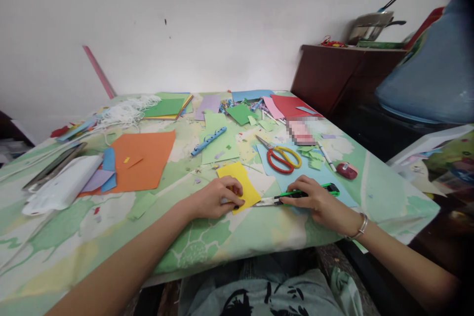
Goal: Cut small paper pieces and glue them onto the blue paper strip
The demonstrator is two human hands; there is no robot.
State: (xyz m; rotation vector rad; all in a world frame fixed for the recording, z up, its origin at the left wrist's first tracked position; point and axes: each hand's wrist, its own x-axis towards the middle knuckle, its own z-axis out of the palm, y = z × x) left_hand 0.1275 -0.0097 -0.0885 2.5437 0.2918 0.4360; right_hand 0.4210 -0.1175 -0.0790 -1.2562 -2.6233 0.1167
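Note:
Near the front edge of the table, my left hand has its fingers curled and pressed on a folded-looking piece of yellow paper. My right hand grips a green and black utility knife. Its blade points left and meets the lower right edge of the yellow paper; whether it is under the paper or beside it I cannot tell. Beneath the right hand lies a light blue sheet. Scissors with red and yellow handles rest just beyond, partly on that sheet.
An orange sheet and a white pouch lie on the left. Light green paper with a blue decorated stick sits ahead. A white marker and a dark red object are at right. White string is heaped behind.

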